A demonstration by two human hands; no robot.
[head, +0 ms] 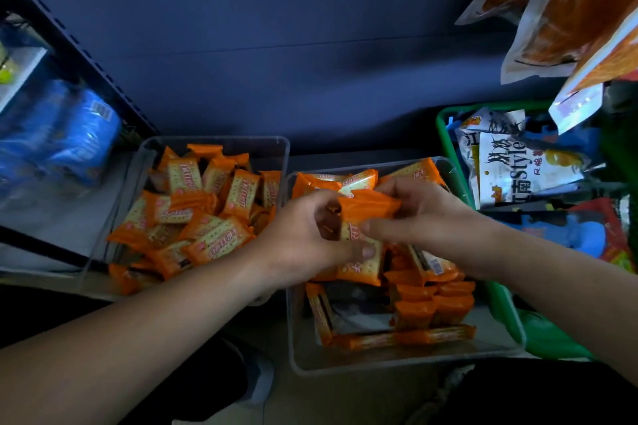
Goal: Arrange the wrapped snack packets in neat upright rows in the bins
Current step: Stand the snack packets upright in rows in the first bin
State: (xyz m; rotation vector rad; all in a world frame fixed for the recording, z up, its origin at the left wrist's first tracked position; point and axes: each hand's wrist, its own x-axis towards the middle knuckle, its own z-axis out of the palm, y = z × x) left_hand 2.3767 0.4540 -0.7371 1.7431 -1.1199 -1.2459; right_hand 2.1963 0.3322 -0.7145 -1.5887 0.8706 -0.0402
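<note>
An orange packet (pixel 367 205) is being pinched by curled fingers of both left hand (pixel 300 238) and right hand (pixel 428 214), above the right bin (pixel 345 364). Upright packets (pixel 435 300) are standing below the hands; loose packets (pixel 200 214) are lying in the left bin (pixel 272 152).

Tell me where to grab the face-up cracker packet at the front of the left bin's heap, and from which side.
From above, probably: pinch the cracker packet across its two long edges at mid-length. It lies flat and face up on top of the heap in the left clear bin, uncovered, and the thin crimped ends would likely flop.
</note>
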